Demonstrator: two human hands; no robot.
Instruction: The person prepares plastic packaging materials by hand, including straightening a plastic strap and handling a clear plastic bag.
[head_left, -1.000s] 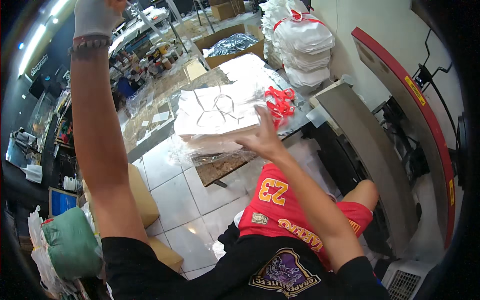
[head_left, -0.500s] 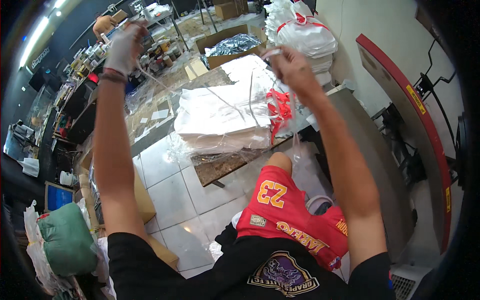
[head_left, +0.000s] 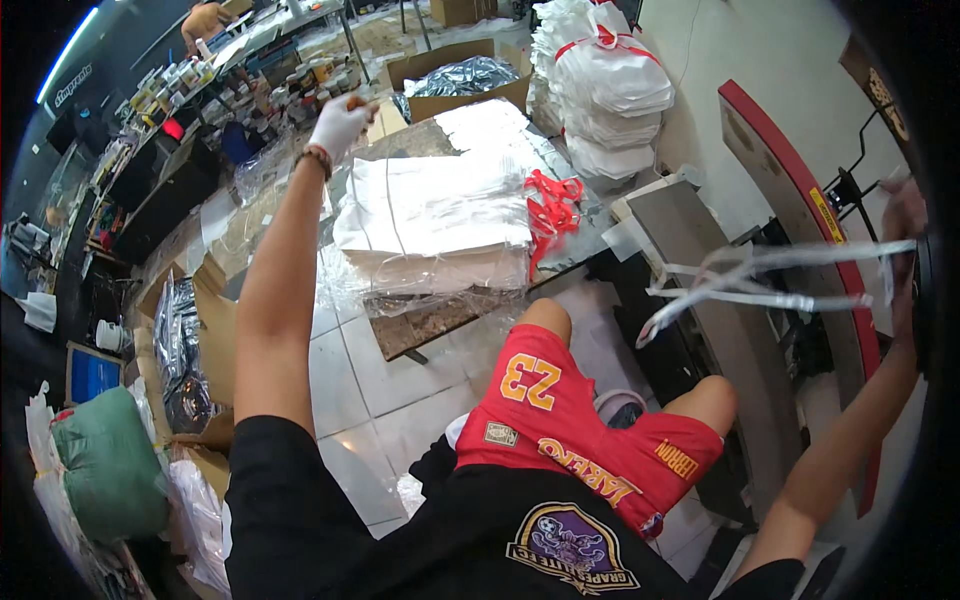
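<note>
Lying between hands (head_left: 340, 127) (head_left: 905, 212): white stack (head_left: 440, 215)

The stack (head_left: 432, 205) lies on the table (head_left: 415, 140), ribbons (head_left: 550, 212) to its right, a carton (head_left: 467, 106) behind it.

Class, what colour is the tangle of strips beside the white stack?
Red; the tangle shows best in the head view.

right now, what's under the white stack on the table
Clear plastic shows along the front under the white stack, with brown tabletop below; anything beneath the stack's middle is covered.
</note>
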